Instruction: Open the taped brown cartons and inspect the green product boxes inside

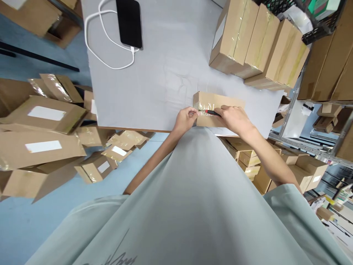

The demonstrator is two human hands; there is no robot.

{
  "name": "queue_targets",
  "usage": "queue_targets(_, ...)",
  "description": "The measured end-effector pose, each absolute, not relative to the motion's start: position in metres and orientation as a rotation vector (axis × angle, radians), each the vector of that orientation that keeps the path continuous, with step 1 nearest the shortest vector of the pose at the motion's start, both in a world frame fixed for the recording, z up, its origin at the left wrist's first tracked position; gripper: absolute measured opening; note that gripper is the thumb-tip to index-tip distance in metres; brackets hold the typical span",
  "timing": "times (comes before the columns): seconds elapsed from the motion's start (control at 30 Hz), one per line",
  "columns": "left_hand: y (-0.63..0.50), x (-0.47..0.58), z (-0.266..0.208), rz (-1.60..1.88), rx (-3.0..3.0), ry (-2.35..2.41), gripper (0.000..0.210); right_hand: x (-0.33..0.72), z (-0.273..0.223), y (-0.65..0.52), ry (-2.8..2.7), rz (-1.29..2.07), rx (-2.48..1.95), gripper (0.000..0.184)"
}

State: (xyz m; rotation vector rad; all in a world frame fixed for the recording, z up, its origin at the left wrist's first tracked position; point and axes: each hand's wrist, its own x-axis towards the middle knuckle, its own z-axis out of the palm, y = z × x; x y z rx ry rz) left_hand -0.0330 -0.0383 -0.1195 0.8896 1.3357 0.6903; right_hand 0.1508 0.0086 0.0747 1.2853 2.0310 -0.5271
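On the grey, faintly creased surface, at its near edge, lies a narrow cardboard box with glossy clear tape. The right grip is closed round a slim red-and-black tool, its red end over the tape. The left grip is pinched at the box's end; whether it holds anything cannot be told. Rectangular cartons stand far right. The floor is blue.
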Motion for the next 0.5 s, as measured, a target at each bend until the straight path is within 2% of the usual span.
queue_targets(0.23,-0.046,-0.028,-0.119,0.695,0.822,1.311,0.012,0.131,0.076,0.007,2.003,-0.489,1.254,0.038)
queue_targets(0.5,-0.051,-0.024,-0.114,0.721,0.852,1.326,0.013,0.176,0.084,-0.003,1.938,-0.507,1.296,0.036)
